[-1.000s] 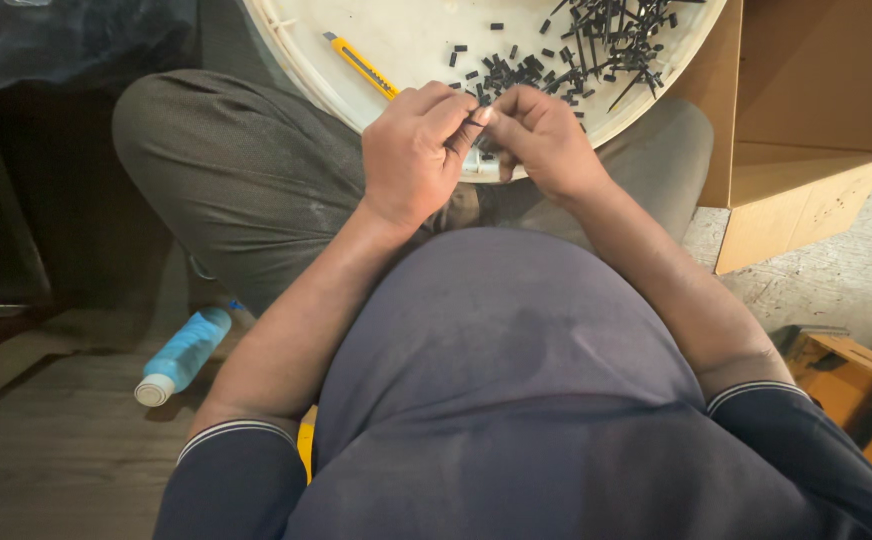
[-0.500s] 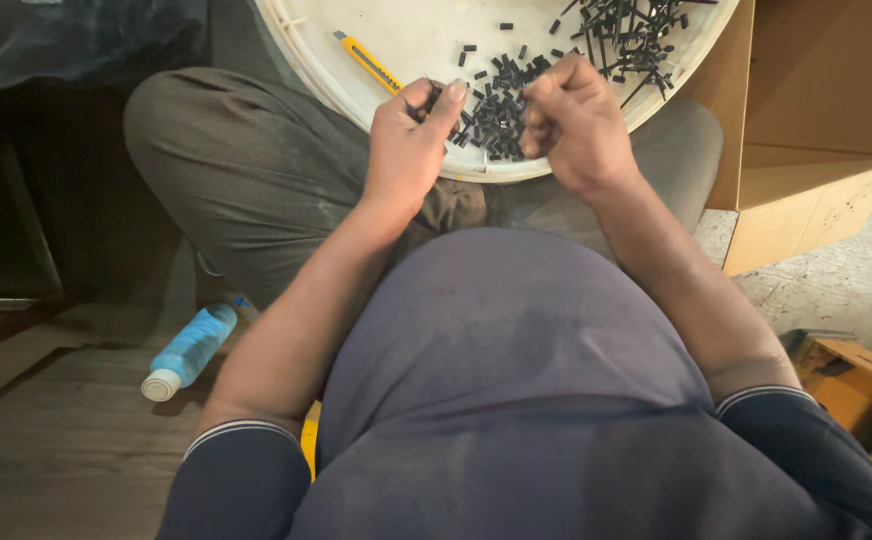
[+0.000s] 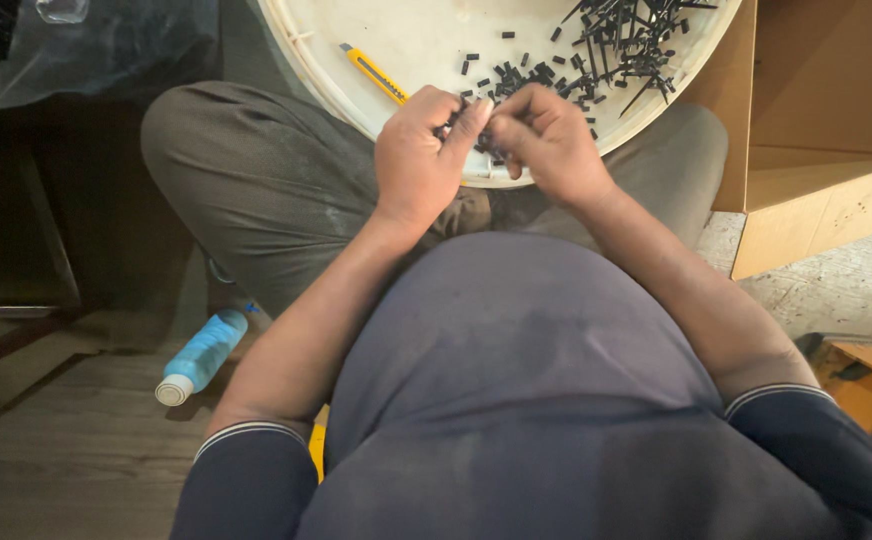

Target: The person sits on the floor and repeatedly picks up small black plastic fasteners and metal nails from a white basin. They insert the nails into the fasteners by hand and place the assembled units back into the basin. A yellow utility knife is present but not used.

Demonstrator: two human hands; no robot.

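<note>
Fingers [image 3: 471, 118] of both hands hide whatever small black piece they pinch.

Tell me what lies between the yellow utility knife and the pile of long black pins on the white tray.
In the head view, small black pieces lie scattered on the white tray between the yellow utility knife and the long black pins.

You get soft, even daylight on the white tray [image 3: 426, 40], which shows bright without harsh glare. Your upper-left corner falls into deep shadow. Focus is sharp mid-frame; the small black parts [image 3: 616, 40] blur slightly, and edges bend mildly.
</note>
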